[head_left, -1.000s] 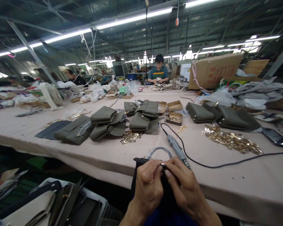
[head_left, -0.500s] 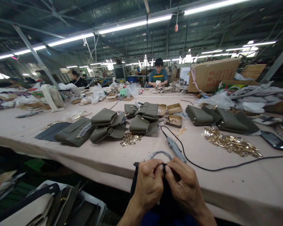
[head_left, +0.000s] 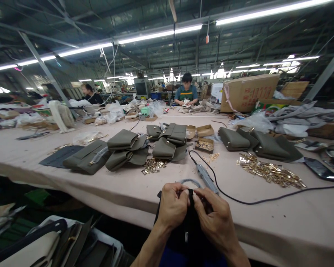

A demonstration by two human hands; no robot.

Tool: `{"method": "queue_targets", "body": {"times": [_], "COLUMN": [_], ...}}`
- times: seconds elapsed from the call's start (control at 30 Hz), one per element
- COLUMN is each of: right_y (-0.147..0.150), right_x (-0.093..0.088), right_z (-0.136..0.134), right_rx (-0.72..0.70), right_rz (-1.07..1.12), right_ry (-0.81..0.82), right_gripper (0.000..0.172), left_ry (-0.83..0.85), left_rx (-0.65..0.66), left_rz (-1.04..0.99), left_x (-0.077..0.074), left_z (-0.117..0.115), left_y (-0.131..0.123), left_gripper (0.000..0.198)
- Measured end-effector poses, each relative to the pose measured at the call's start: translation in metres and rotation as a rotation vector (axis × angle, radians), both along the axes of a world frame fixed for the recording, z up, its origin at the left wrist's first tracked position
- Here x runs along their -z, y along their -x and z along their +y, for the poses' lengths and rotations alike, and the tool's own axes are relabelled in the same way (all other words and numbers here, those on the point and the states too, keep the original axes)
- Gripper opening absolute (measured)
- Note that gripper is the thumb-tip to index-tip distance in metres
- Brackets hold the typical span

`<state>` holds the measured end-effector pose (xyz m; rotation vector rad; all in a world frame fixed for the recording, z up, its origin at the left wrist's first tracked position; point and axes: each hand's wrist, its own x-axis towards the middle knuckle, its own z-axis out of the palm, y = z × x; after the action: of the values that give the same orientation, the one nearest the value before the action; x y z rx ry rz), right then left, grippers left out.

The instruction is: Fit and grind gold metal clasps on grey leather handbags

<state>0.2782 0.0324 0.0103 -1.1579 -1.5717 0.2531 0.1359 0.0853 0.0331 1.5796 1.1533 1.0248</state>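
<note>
Both hands work close together at the near edge of the table. My left hand (head_left: 173, 205) and my right hand (head_left: 214, 218) are closed in a pinch on the top edge of a dark bag piece (head_left: 188, 233) that hangs over the table edge. What sits between the fingertips is too small to make out. Just beyond the hands lies a grey corded electric screwdriver (head_left: 206, 178) beside a loop of grey cord (head_left: 189, 181).
Olive green bags (head_left: 128, 148) lie in heaps on the pink table (head_left: 280, 218), with piles of gold metal fittings (head_left: 269, 171) and small boxes of hardware (head_left: 205, 144). A phone (head_left: 321, 169) lies at the right. Two people sit at the far side. A bin of leather pieces (head_left: 72, 246) stands below left.
The hands have risen a little in view and kept pinching the dark piece; the small bright part seen between the fingers a second ago no longer shows.
</note>
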Motion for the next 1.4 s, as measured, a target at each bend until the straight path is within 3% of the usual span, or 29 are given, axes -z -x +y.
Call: {"method": "queue_targets", "body": {"times": [0.17,0.3,0.47,0.6,0.67,0.8,0.83,1.0,1.13,1.4], "right_y": [0.003,0.007,0.013,0.013,0.010,-0.002,-0.005,-0.012,-0.009,-0.002], "right_x": [0.001,0.002,0.008,0.005,-0.001,-0.013,-0.015,-0.021,-0.022,-0.017], "right_z": [-0.006,-0.004,0.001,0.000,-0.007,-0.026,-0.028,-0.010,0.007,0.011], "right_rx": [0.032,0.020,0.122,0.139,0.088,-0.307,-0.335,-0.015,-0.059,-0.104], "right_rz": [-0.118,-0.187,-0.210,-0.088,0.011,0.028,0.022,0.064,0.066,0.280], "right_ry": [-0.149,-0.176,-0.188,-0.229,-0.167,0.115,0.158,0.207,0.230,0.258], "right_gripper": [0.023,0.028,0.021,0.017,0.013,0.007,0.006,0.016,0.019,0.014], "left_ry": [0.040,0.023,0.007,0.010,0.016,0.015,0.016,0.005,-0.044,-0.114], "left_rx": [-0.028,-0.048,-0.044,-0.044,-0.039,-0.028,-0.025,0.018,0.041,0.043], "left_rz": [0.028,0.070,0.109,0.117,0.115,0.117,0.120,0.115,0.099,0.025], "left_x": [-0.005,-0.007,-0.009,-0.007,-0.007,-0.009,-0.009,-0.011,-0.012,-0.002], "left_z": [0.010,0.014,0.010,0.011,0.013,0.016,0.016,0.007,-0.001,-0.004], "left_y": [-0.001,-0.001,-0.003,-0.004,-0.002,0.001,0.002,0.002,0.005,0.005], "left_gripper": [0.025,0.023,0.021,0.021,0.022,0.023,0.023,0.023,0.024,0.021]}}
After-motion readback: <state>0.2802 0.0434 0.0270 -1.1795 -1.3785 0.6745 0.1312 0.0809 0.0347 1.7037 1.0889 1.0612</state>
